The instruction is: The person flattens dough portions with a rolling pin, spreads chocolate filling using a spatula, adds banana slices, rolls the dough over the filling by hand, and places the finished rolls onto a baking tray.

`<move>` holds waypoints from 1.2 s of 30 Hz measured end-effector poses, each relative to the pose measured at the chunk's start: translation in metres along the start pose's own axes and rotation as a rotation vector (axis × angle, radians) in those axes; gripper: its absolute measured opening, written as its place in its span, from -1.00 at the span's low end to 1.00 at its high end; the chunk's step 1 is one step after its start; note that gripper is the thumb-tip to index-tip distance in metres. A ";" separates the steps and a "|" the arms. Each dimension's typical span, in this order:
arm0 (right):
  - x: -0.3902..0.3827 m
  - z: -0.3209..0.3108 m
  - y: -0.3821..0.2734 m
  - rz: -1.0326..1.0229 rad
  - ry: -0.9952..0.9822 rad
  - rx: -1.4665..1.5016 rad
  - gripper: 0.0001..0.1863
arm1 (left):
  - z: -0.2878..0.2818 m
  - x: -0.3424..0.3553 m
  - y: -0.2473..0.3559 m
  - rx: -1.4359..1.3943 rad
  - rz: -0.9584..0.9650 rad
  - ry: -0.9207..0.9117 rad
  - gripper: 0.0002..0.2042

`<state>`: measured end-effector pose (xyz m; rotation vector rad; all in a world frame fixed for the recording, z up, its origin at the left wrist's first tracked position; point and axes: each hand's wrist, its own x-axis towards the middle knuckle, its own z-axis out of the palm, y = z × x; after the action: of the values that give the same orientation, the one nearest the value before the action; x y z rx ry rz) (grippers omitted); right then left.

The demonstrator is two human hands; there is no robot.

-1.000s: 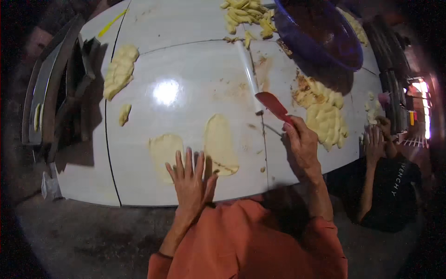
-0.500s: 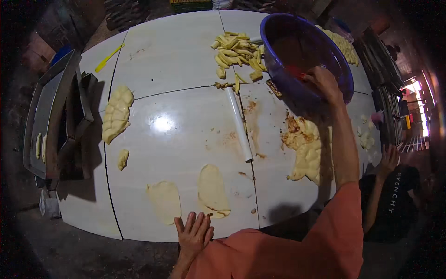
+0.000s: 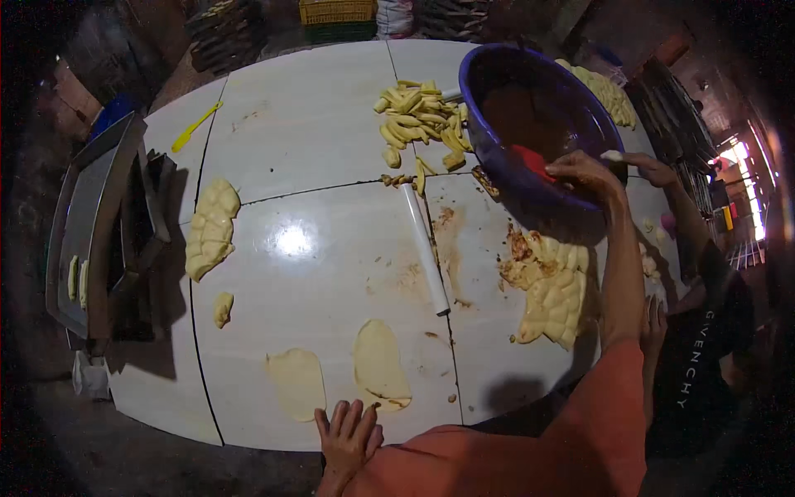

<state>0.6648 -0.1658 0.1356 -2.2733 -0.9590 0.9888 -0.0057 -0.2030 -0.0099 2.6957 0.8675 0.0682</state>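
Note:
My right hand [image 3: 586, 176] is closed on a red scraper [image 3: 530, 161] at the near wall of a deep purple basin [image 3: 469, 112]. Brown paste or liquid [image 3: 517, 112] lies inside the basin. At the table's front edge my left hand [image 3: 349, 437] rests with its fingers spread, holding nothing. Its fingertips reach the lower end of a flat oval dough sheet [image 3: 296, 383]. Beside that lies a second rolled dough sheet [image 3: 378, 360] with brown bits along its lower edge. A white rolling pin [image 3: 424, 253] lies lengthwise near the table's middle.
Dough pieces [image 3: 556, 290] lie beside my right forearm, more dough [image 3: 213, 228] to the left. Banana-like yellow pieces [image 3: 418, 116] are heaped by the basin. A co-worker's hand [image 3: 650, 169] reaches toward the basin's right rim. Metal trays [image 3: 91, 224] and a yellow utensil [image 3: 195, 128] are at left.
The view has shifted, so the table sits lower in the picture. My right hand has lifted the red scraper nearer the basin's rim. The co-worker's hand has come to the basin's right side.

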 end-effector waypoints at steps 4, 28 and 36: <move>-0.022 0.003 -0.008 0.064 -0.024 0.054 -0.61 | 0.008 -0.013 -0.002 -0.022 -0.007 0.038 -0.54; -0.209 0.305 -0.062 -0.652 -0.037 -0.583 -0.79 | 0.007 0.006 0.003 -0.116 0.038 0.166 -0.53; -0.229 0.329 -0.044 -0.744 0.190 -0.592 -0.85 | 0.011 0.009 0.002 -0.115 0.046 0.191 -0.51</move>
<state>0.2809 -0.2626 0.0579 -2.0565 -1.9906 0.1694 0.0041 -0.2028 -0.0202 2.6313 0.8274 0.3790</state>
